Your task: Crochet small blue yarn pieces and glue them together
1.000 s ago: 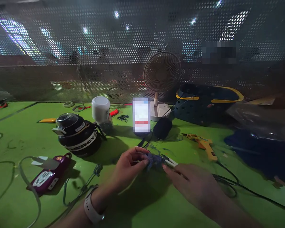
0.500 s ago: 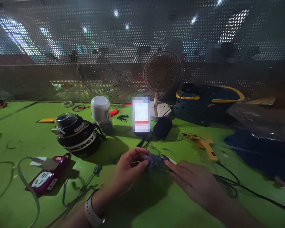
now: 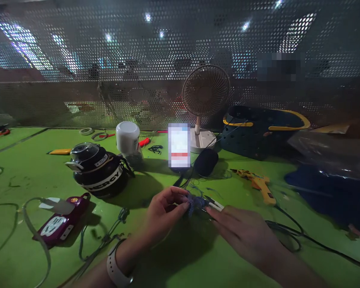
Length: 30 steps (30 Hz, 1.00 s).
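Observation:
My left hand [image 3: 166,210] pinches a small fuzzy blue yarn piece [image 3: 194,203] between thumb and fingers, just above the green table. From the other side, my right hand [image 3: 243,228] is closed on a slim white-handled tool [image 3: 215,204] with a dark tip; its exact kind is unclear. The tip is at the right edge of the yarn piece, and the right fingertips are close beside it. Behind the hands lies a dark ball of yarn [image 3: 207,162], with loose strands near it. A lit phone [image 3: 179,146], its screen blurred, stands upright beyond the left hand.
A yellow glue gun [image 3: 262,188] with a trailing cord lies right, before a dark basket [image 3: 252,136] and dark blue material [image 3: 324,196]. A fan [image 3: 206,92] stands behind. Leftward are a black bottle [image 3: 99,172], white-lidded jar [image 3: 128,138] and purple power strip [image 3: 55,224].
The white-handled tool has turned slightly, so more of its handle shows. My right hand has shifted a little left; the left hand keeps its pinch. The view has moved very slightly.

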Available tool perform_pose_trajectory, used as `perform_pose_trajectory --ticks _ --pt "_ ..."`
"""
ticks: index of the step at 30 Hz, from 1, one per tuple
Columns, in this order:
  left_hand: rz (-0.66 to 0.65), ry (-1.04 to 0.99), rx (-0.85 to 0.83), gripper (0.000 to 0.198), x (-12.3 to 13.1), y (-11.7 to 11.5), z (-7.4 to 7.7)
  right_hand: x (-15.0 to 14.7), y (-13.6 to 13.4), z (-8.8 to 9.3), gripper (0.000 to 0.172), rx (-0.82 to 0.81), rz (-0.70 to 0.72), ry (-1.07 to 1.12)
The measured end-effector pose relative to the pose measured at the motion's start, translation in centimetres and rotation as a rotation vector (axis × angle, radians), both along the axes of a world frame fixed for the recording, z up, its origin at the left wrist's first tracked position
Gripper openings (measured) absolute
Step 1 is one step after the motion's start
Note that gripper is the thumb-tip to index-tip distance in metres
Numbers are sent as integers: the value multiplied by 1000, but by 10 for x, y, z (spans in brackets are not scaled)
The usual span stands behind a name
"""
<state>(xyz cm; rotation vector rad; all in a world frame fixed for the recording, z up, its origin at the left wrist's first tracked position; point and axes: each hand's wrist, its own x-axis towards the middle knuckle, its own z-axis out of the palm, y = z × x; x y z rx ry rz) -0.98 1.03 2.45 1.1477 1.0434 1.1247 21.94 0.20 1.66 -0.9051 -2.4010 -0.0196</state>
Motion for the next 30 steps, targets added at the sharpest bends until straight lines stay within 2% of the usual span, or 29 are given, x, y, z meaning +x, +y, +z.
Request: perform_pose_trajectory --ticks 12,21,30 --pt "9 11 -12 19 1 -1 1 2 1 0 26 -39 14 9" --pt "-15 113 2 19 2 -1 1 3 1 -5 28 -97 37 15" --pt "-72 -2 -38 23 0 0 -1 4 3 3 27 -255 80 147"
